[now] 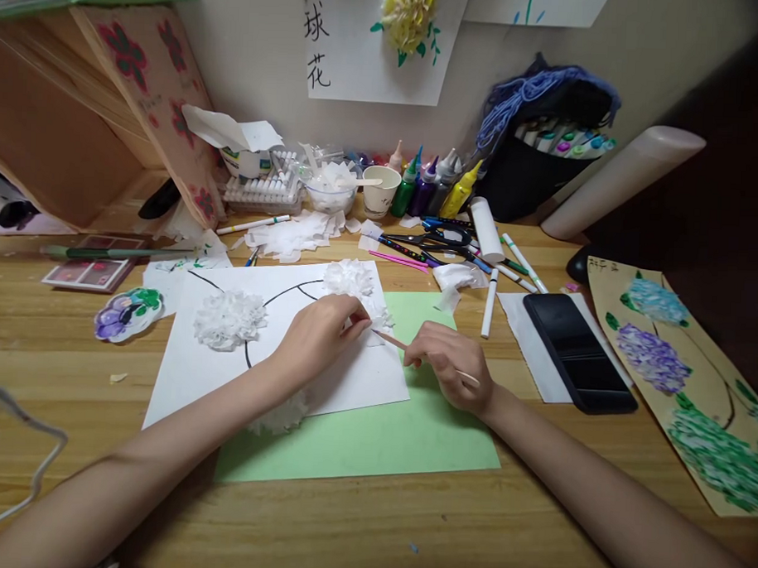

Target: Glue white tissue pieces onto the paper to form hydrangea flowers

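A white sheet (192, 377) with drawn black stems lies over a green sheet (361, 449). White tissue flowers sit on it: one at the left (229, 320), one at the upper right (348, 279), and one partly hidden below my left forearm. My left hand (324, 332) is at the right flower with thumb and fingers pinched together; what lies between them is too small to make out. My right hand (451, 365) is closed round a thin wooden stick (389, 340), whose tip points left, close to my left fingertips.
Scissors (443, 241), pens and paint bottles (425, 186) stand or lie behind the sheets, beside a paper cup (380, 191) and torn tissue (299, 236). A black phone (579, 353) and a painted flower sheet (714, 470) lie right; a paint palette (127, 315) lies left.
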### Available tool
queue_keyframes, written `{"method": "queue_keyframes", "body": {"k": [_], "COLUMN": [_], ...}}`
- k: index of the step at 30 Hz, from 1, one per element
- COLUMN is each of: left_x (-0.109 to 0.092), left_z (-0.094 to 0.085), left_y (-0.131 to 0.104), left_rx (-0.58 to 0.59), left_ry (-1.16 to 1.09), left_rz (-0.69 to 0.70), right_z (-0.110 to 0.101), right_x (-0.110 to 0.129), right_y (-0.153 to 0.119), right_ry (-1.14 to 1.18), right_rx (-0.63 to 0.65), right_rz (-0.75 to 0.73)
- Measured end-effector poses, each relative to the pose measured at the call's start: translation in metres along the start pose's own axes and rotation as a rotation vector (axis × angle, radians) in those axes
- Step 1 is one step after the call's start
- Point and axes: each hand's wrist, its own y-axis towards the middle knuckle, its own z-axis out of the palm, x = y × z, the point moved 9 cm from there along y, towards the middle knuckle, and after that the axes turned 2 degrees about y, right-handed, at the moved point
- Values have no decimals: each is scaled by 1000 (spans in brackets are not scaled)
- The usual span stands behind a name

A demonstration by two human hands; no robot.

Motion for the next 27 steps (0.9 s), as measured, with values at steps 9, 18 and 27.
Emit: {"method": "queue_keyframes", "body": {"k": [9, 18, 27], "left_x": [19, 37, 38], "left_z": [-16, -1, 0], "left_y": [-9, -5, -6], "left_rx": [181, 326, 316], "left_ry": [187, 88, 71], "left_rz": [-124, -84, -71], "right_z": [-4, -4, -18], "right_x": [-12, -40, -52], "right_y": [-1, 8, 32], "right_ry": [-31, 110, 271], "right_rx": [-38, -182, -324], "right_rz": [97, 476, 647]}}
